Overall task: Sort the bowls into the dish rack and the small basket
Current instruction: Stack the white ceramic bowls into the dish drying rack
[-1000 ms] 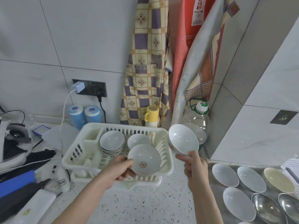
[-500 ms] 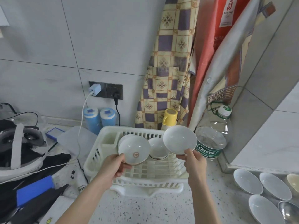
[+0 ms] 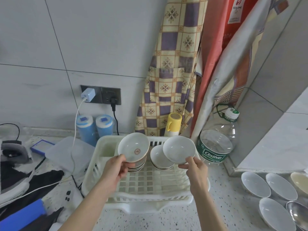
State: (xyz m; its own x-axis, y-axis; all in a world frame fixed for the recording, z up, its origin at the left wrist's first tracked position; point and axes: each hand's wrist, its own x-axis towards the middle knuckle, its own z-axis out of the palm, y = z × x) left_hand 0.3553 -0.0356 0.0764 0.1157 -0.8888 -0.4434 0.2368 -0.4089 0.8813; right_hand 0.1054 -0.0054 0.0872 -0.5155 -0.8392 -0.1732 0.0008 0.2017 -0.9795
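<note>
A home kitchen; aprons (image 3: 168, 80) hang by a dish rack (image 3: 143, 180).

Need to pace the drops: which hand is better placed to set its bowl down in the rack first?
Probably left. The left hand holds the marked bowl right over the stack in the dish rack; the right hand's plain bowl sits tilted, overlapping the second stack.

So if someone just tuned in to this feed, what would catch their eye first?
Two white bowls held up over the cream dish rack: the left hand grips the bowl with a red emblem above a stack of bowls, and the right hand pinches a plain bowl. More bowls wait on the counter at lower right.
</note>
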